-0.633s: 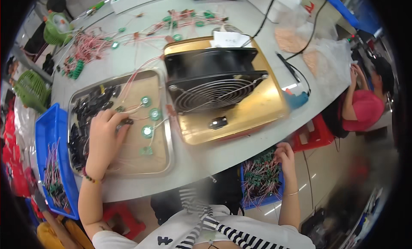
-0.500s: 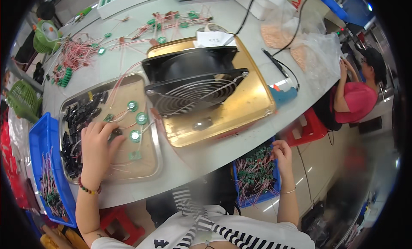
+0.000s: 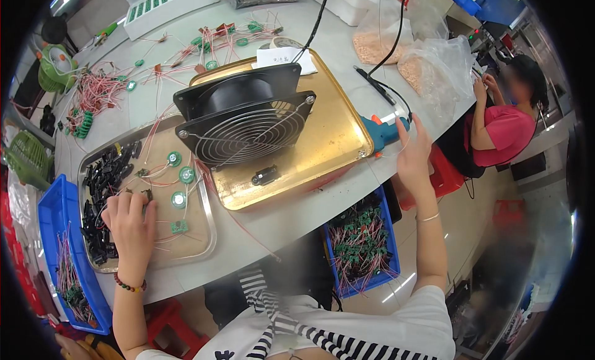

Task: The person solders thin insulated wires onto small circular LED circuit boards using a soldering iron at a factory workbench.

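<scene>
My left hand (image 3: 131,222) is over the metal tray (image 3: 207,236), fingers curled, with a small dark part (image 3: 147,195) at its fingertips. Black plastic parts (image 3: 102,202) are heaped beside it in the tray. Just right of them lie round green discs (image 3: 186,174) with thin wires and a small green circuit board (image 3: 179,226). At the table's right edge my right hand (image 3: 416,154) reaches up with fingers apart, by the end of a blue tool with orange bits, like a glue gun (image 3: 385,134). On the gold tray (image 3: 334,133) sits a small black part (image 3: 265,175).
A black fan (image 3: 248,137) with a wire guard stands on the gold tray. Blue bins (image 3: 392,236) of wired boards sit below the table edge and at left (image 3: 52,202). Black cables (image 3: 396,40) hang at the back near plastic bags (image 3: 434,68). A co-worker (image 3: 505,124) sits at right.
My right hand has risen from beside the lower blue bin to the blue tool at the table edge. My left hand has shifted slightly toward the black parts. The view has also shifted.
</scene>
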Demonstrator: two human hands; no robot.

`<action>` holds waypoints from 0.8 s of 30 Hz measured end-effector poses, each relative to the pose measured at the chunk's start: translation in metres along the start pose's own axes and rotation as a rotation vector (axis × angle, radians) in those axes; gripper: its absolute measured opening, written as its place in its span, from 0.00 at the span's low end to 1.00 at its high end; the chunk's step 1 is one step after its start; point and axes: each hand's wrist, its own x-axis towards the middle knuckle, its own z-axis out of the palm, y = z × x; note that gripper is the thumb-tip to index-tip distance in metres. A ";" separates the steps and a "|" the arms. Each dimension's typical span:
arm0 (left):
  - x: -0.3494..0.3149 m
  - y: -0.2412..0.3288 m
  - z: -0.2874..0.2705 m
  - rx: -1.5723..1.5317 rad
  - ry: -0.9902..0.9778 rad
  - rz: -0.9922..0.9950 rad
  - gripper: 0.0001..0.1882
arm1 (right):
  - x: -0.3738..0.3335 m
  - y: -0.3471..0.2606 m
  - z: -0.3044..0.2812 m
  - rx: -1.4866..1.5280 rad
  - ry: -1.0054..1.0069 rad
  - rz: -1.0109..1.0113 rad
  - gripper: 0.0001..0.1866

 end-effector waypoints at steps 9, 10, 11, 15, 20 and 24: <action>-0.004 -0.013 0.011 -0.190 0.009 -0.116 0.09 | 0.055 -0.007 0.000 -0.022 -0.349 -0.237 0.43; -0.003 -0.015 0.012 -0.243 -0.008 -0.139 0.10 | 0.055 -0.009 -0.002 -0.072 -0.330 -0.189 0.42; -0.002 -0.017 0.014 -0.325 0.010 -0.154 0.10 | 0.053 -0.010 -0.004 -0.093 -0.227 -0.222 0.40; -0.001 -0.026 0.016 -0.392 -0.048 -0.257 0.10 | 0.034 -0.010 -0.012 0.109 -0.352 0.049 0.39; 0.004 -0.028 0.018 -0.248 -0.084 -0.153 0.09 | 0.037 -0.002 0.001 0.253 -0.294 -0.257 0.39; 0.006 -0.024 0.016 -0.317 0.030 -0.146 0.09 | 0.060 0.007 0.007 0.421 -0.426 -0.351 0.34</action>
